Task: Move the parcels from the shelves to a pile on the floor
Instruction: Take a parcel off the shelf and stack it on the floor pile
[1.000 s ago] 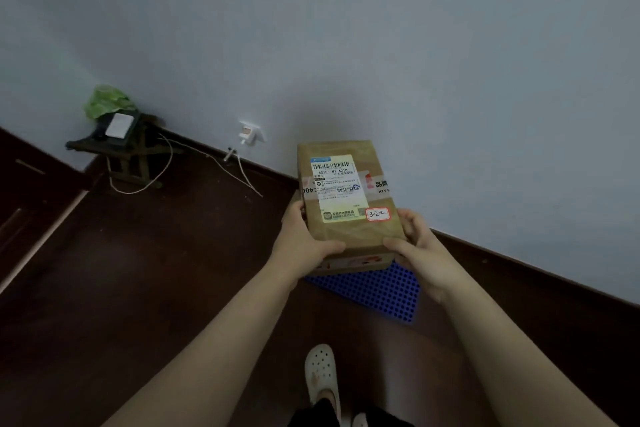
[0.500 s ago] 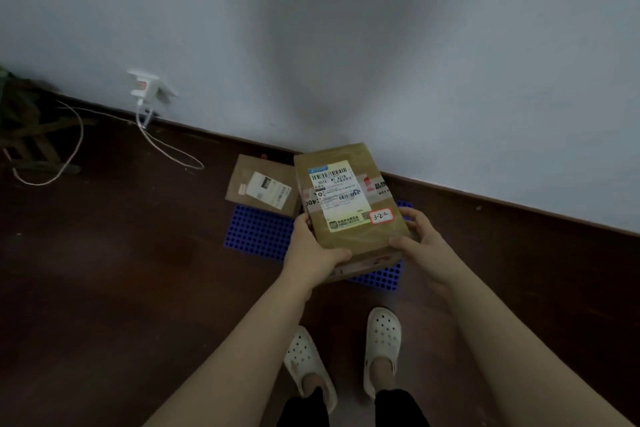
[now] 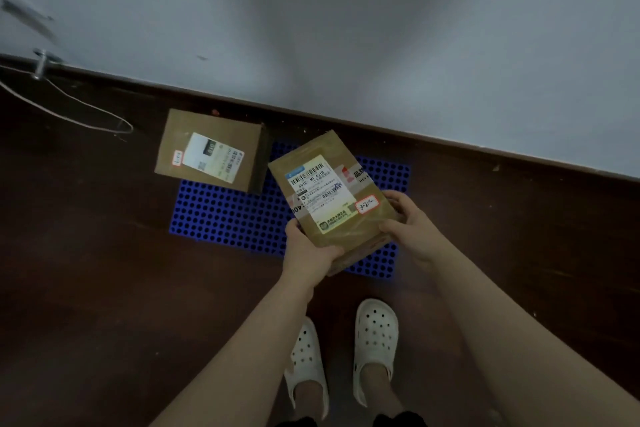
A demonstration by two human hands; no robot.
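A person's left hand and right hand grip a taped brown cardboard parcel, fingers curled round its edges, above a blue perforated plastic mat.

Both forearms are stretched forward; the left grip and right grip are curled round the parcel at its near corners.

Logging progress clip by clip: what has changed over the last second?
The person has stepped up to the blue mat, both shoes now in view, and lowered the held parcel over its right part. A second parcel, hidden a second ago, now shows at the mat's far left corner. Unchanged: left hand and right hand still grip the held parcel's near end; nothing let go.
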